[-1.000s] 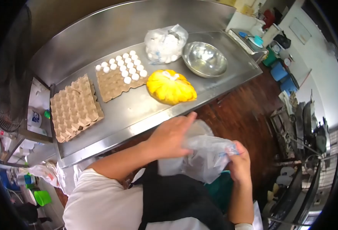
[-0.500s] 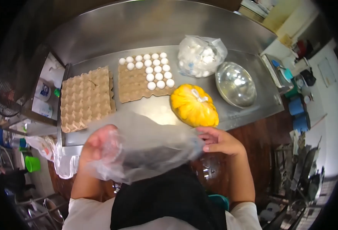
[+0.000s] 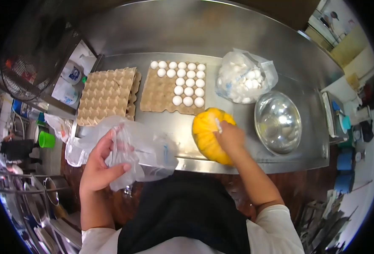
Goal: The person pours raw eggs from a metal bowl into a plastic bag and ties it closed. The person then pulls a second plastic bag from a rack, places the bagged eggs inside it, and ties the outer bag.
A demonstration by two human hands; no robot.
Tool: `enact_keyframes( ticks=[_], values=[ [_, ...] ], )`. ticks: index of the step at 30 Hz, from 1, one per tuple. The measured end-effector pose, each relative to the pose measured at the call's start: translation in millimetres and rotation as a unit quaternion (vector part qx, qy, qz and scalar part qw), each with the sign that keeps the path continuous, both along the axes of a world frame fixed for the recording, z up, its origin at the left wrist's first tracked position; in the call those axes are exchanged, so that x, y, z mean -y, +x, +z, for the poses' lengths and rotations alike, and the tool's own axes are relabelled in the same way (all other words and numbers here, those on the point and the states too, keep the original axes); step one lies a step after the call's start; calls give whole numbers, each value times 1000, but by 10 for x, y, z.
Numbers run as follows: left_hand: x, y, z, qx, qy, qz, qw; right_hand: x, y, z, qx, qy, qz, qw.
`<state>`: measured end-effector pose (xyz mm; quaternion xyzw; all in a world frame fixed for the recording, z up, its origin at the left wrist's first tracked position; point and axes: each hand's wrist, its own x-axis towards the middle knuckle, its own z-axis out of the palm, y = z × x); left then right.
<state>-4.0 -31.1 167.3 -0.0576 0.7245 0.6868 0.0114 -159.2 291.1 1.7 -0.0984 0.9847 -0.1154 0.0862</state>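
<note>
A clear plastic bag [image 3: 153,146] hangs loosely from my left hand [image 3: 104,163], whose fingers are closed on its gathered rim. My right hand [image 3: 230,137] grips the white knotted top of a tied bag of yellow contents [image 3: 206,131], which rests near the counter's front edge. Behind these, a cardboard egg tray [image 3: 158,95] carries white eggs on its right side and along its back row. To its left is a stack of bare egg trays [image 3: 106,95].
A clear bag of eggshells [image 3: 244,78] sits at the back right of the steel counter [image 3: 170,131]. In front of it is a shiny metal bowl [image 3: 278,122]. Another person [image 3: 15,148] stands far left, near a green bucket [image 3: 47,139].
My right hand has let go of the clear bag and moved onto the yellow bag's knot. My left hand keeps the clear bag, which now hangs more to the left.
</note>
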Motion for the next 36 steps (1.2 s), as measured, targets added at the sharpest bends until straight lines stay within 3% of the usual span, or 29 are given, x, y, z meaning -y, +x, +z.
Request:
enact_keyframes(
  ticks=[1,5,7,11,16,21,23,26,29,31,34,35,36],
  values=[
    [-43,-1,5,0,-71,11,997,-10,-18,-25,3,-12,11,1000],
    [-88,29,32,19,-70,39,997,-76,5,-49,12,-107,26,994],
    [-130,27,81,-2,-121,32,992,-165,-32,-26,23,-168,22,985],
    [-225,-55,178,-33,-146,8,989,-285,-105,319,148,-331,-58,930],
    [-349,-415,123,-52,2,-76,996,-486,62,882,204,-530,-122,814],
    [-706,-849,-19,-42,90,-166,981,-708,457,1761,187,-609,-126,761],
    [-866,-1034,-220,-92,107,-199,970,-709,588,2057,198,-639,-134,731],
    [-1098,-1040,-211,-62,241,-315,916,-570,732,2353,211,-689,-187,667],
    [-1228,-751,-35,-67,351,-367,859,-470,656,2070,345,-748,-261,503],
    [-1004,-506,-132,-38,393,-410,822,-215,593,1884,423,-777,-228,406],
    [-804,-160,-167,7,376,-281,883,164,504,1407,433,-827,-151,325],
    [-745,-37,-171,23,354,-202,913,342,495,1257,386,-832,-173,359],
    [-594,32,-401,25,339,-208,917,528,496,1116,338,-833,-194,392]
  ],
)
